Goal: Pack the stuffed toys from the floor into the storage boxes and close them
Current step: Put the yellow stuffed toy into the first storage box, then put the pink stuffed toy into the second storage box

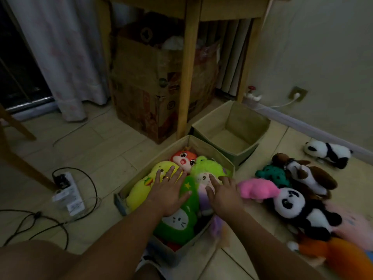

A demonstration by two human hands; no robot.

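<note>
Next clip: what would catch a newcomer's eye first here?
Both hands, left and right, press flat on bright toys crammed into the near box at centre. Behind it, a second box stands open and bare inside. To the right, a pile of toys on the floor, a big panda among them, is not yet packed.

No legible txt anywhere; prints on the cardboard box (153,110) too dim & blurry to read.

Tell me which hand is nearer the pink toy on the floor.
Right. The right hand rests on the boxed toys just beside the pink toy; the left hand presses the yellow toy farther away.
</note>
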